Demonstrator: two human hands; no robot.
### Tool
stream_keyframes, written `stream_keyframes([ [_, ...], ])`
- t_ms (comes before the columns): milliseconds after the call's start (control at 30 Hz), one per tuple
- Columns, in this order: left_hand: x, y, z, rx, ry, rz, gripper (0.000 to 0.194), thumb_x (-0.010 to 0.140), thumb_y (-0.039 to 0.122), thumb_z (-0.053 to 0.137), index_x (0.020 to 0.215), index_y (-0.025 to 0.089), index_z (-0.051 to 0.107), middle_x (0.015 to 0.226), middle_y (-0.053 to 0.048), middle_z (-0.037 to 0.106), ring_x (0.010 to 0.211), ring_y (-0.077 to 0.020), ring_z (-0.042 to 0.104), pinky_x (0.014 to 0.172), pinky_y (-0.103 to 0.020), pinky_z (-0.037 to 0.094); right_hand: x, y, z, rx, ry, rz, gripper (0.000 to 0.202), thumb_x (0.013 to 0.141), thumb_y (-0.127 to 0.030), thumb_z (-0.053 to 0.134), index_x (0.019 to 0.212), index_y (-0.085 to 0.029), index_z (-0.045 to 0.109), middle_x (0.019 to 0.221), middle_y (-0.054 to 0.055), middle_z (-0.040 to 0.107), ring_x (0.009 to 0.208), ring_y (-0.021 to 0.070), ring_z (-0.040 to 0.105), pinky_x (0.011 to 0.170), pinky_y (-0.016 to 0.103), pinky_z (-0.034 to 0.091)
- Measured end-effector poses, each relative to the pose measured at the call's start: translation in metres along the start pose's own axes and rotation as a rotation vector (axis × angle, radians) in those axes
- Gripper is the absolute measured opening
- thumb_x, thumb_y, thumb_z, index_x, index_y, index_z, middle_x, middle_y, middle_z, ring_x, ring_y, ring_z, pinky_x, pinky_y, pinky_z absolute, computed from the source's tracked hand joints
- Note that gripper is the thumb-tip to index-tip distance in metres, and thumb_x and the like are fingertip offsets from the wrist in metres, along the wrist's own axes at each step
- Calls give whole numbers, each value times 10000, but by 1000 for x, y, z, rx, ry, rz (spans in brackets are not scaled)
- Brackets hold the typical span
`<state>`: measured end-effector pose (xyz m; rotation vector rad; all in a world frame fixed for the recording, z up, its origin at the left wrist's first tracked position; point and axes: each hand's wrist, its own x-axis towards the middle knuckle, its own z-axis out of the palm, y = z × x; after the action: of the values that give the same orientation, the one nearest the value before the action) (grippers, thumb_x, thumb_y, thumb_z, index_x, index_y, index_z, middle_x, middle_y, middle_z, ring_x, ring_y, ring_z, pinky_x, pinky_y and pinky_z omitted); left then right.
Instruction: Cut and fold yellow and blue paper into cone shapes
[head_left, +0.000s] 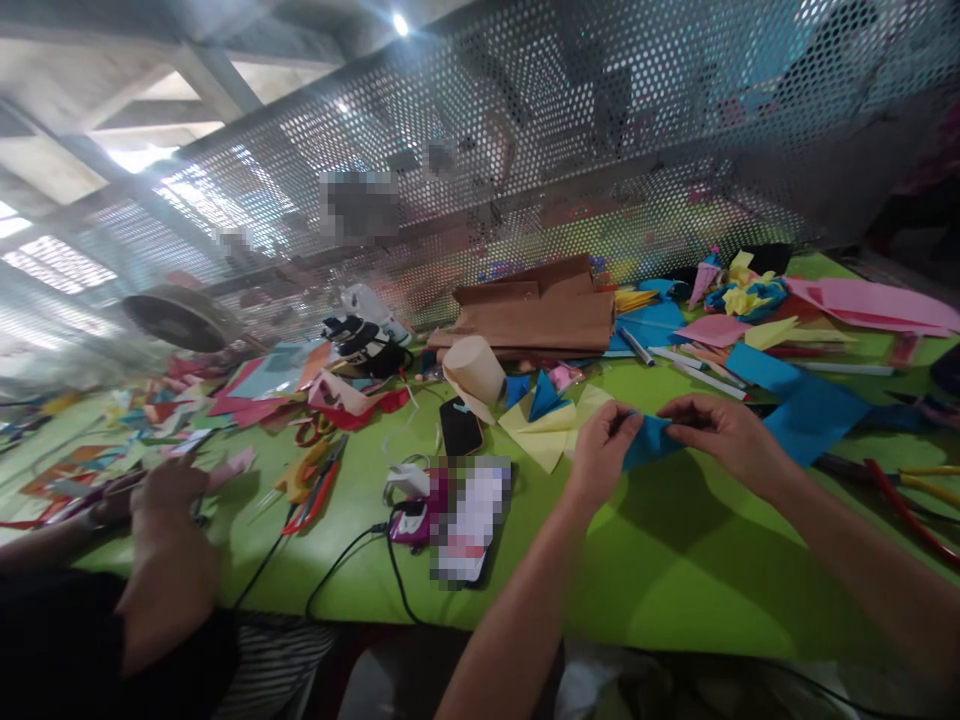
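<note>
Both of my hands pinch a small piece of blue paper [646,440] above the green table. My left hand [604,450] grips its left side between thumb and fingers. At its upper right edge, my right hand [716,435] is closed on the same paper. The piece looks folded, though the fingers cover part of it. Left of my hands lie a yellow paper sheet [544,440] and a folded blue paper [546,395]. A larger blue sheet [814,415] rests beyond my right wrist.
A phone [474,525] and a purple power bank [412,525] with cables lie left of my forearm. Red-handled pliers [907,510] sit at the right. Brown paper [532,315] stands by the perforated screen [450,200]. A co-worker's hands [169,490] are at the left.
</note>
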<state>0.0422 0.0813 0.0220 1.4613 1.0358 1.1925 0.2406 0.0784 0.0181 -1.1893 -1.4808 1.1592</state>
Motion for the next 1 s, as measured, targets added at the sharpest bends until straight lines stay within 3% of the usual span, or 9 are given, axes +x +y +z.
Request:
stream_keyframes([
  [67,1,0,-1,-26,7,-31,324,863,485,704,809,177,623,699,19,541,684,-131,477,646,-268,371,0,2,-2,-45,-45,9,376,751,-590,800,878,-237,771,833,45,760,803,235,663,755,375,502],
  [300,4,-6,-5,-103,-89,-127,345,763,464,800,874,163,675,770,-8,647,701,-137,553,668,-270,436,-2,-3,-6,-112,7,-20,398,768,-637,775,831,-244,789,818,42,768,796,240,660,746,365,480],
  [467,6,-8,-8,-118,-38,-137,384,735,505,813,810,156,672,701,5,621,646,-117,517,611,-248,414,-2,-5,-4,-96,-9,-9,458,751,-684,768,899,-252,797,892,55,790,832,258,680,765,377,511],
  [800,7,-8,-10,-154,-29,-132,389,733,497,818,853,158,670,748,-3,647,681,-122,547,649,-248,425,-3,-7,-7,-175,24,-2,455,752,-697,754,826,-251,805,832,41,786,807,248,673,754,367,495],
  [1000,10,-11,-13,-185,45,-144,383,719,480,838,835,158,667,730,15,631,679,-111,530,657,-241,390,-2,-8,-10,-37,10,49,397,778,-653,767,850,-263,801,846,27,773,824,229,662,797,369,505],
])
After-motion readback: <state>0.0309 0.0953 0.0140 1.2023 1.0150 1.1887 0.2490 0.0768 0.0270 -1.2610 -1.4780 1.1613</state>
